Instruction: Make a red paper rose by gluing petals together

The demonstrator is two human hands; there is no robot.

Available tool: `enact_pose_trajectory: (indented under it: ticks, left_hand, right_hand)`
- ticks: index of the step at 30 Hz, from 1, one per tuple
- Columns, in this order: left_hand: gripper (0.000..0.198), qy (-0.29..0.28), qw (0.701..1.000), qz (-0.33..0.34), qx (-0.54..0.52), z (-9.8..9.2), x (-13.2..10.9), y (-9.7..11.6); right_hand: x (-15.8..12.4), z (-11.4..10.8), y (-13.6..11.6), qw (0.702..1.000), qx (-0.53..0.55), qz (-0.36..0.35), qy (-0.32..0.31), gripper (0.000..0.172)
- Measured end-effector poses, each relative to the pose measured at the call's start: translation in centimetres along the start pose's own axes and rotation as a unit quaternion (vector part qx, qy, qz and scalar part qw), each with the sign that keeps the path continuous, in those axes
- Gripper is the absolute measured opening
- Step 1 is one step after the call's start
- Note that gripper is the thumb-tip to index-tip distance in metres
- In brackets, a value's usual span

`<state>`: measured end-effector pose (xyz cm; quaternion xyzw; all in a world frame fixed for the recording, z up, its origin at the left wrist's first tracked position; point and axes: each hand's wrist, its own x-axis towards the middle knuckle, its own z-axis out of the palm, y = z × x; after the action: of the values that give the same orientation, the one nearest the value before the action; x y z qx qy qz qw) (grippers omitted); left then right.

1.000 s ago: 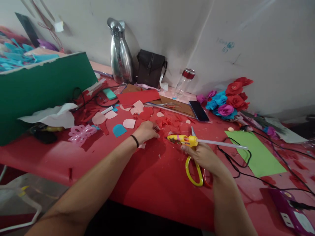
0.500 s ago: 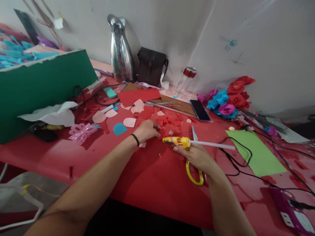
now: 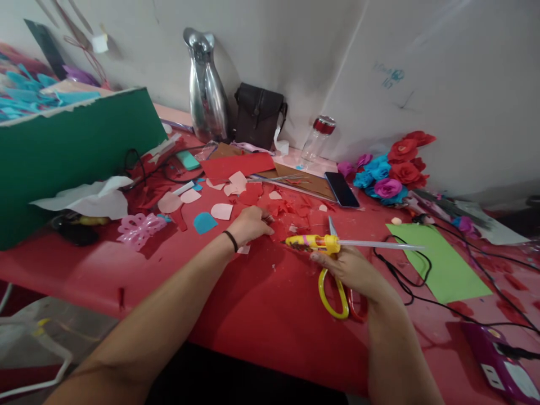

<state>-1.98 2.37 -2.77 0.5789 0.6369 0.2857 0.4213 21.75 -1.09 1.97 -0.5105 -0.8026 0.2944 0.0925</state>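
Right hand clamped round yellow glue gun; nozzle near left hand, whose hold I can't tell. Forward slip could burn fingertips.

– Any change in the glue gun?
– Yes: drawn back rightward in the right grip, farther from the left grip than half a second ago, nearly to the place seen a full second ago.
– And in the glue stick?
– Tilted closer to level than in either earlier view.
– And around the scissors?
– Showing more red handle than half a second ago.
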Motion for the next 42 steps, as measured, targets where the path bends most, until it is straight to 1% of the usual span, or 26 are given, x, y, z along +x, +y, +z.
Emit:
enact_pose_trajectory:
  ticks: [3,6,8,11,12,14,17,18,20,21,24,26,27,30,33,35,38,42]
  left_hand:
    - [0.009,0.019,1.000,-0.008,-0.017,-0.4,-0.2,0.5]
    - [0.006,0.036,0.997,-0.009,-0.064,-1.1,-0.7,1.2]
    - [0.008,0.036,0.991,-0.006,-0.126,-1.4,-1.0,1.7]
    - [0.010,0.020,0.978,0.000,-0.205,-1.7,-1.4,2.3]
    - [0.010,0.014,0.976,0.004,-0.218,-1.7,-1.6,2.5]
    - [0.009,0.005,0.974,0.013,-0.226,-1.5,-1.8,2.7]
    - [0.008,-0.019,0.974,0.011,-0.226,-1.0,-2.2,3.0]
    - [0.008,-0.031,0.973,0.009,-0.226,-0.8,-2.3,3.1]
    - [0.008,-0.053,0.973,0.019,-0.223,-0.5,-2.5,3.2]
    - [0.008,-0.059,0.973,0.030,-0.220,-0.4,-2.6,3.2]
    - [0.008,-0.076,0.971,0.059,-0.219,-0.2,-2.7,3.2]
    - [0.007,-0.083,0.968,0.062,-0.228,-0.1,-2.7,3.2]
    - [0.007,-0.083,0.968,0.061,-0.229,-0.1,-2.7,3.2]
    - [0.014,-0.053,0.972,0.068,-0.218,-0.2,-2.9,3.3]
    - [0.021,-0.003,0.973,0.098,-0.210,-0.2,-3.1,3.6]
    - [0.019,0.013,0.966,0.115,-0.230,-0.2,-3.1,3.8]
    - [0.018,0.025,0.951,0.126,-0.282,0.0,-3.1,3.8]
    - [0.024,0.039,0.933,0.106,-0.341,0.6,-3.3,3.8]
  right_hand:
    - [-0.2,-0.8,0.9,0.995,-0.055,0.045,0.063,0.042]
    - [-0.3,-1.0,1.8,0.980,-0.134,0.086,0.122,0.033]
    - [-0.3,-0.9,2.3,0.973,-0.165,0.098,0.128,0.027]
    - [-0.4,-0.9,2.7,0.974,-0.182,0.081,0.103,0.029]
    - [-0.5,-1.0,2.6,0.977,-0.179,0.062,0.099,0.032]
    - [-0.6,-1.2,1.9,0.983,-0.145,0.007,0.116,0.038]
    - [-0.1,-1.2,-0.5,0.984,-0.051,-0.071,0.159,0.038]
    - [0.3,-0.9,-1.4,0.981,-0.026,-0.082,0.176,0.038]
    - [1.3,-0.2,-3.1,0.974,-0.014,-0.075,0.212,0.038]
    - [1.9,0.2,-3.8,0.974,-0.013,-0.067,0.216,0.034]
    - [3.2,1.2,-5.1,0.985,0.015,-0.046,0.163,0.025]
    - [3.5,1.5,-5.2,0.989,0.033,-0.007,0.145,0.022]
    - [3.5,1.6,-5.1,0.988,0.038,0.014,0.147,0.021]
    - [3.3,1.5,-4.4,0.979,0.070,0.044,0.185,0.022]
    - [3.3,1.4,-3.3,0.953,0.167,0.052,0.249,0.023]
    - [3.4,1.5,-2.5,0.920,0.248,0.072,0.294,0.023]
    - [3.6,1.6,-1.6,0.853,0.396,0.103,0.324,0.023]
    - [3.7,1.8,-1.8,0.751,0.570,0.109,0.315,0.026]
